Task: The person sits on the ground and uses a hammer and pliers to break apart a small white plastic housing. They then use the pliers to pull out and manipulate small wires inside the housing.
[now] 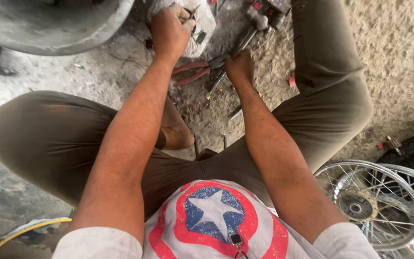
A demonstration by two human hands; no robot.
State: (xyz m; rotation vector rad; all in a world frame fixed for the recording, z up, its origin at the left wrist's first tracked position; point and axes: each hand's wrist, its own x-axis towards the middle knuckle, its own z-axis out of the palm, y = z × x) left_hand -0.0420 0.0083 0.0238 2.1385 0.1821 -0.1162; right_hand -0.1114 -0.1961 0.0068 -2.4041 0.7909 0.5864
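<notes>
Here your right hand point(239, 67), upper middle of the frame, is wrapped around the low end of a hammer's handle point(238, 50), whose long axis runs up and to the right to the dull steel head point(257, 18) near the top edge. Your left hand point(168, 31), up and to the left of it, is clenched over a pale, rough stone block point(207, 21), pinching something small and dark that I cannot make out. Red-handled pliers point(195, 72) lie on the gritty ground between the two hands, handles pointing lower left, just beside the right one. A spoked wheel point(367, 204) with a shiny rim sits at lower right, well apart.
</notes>
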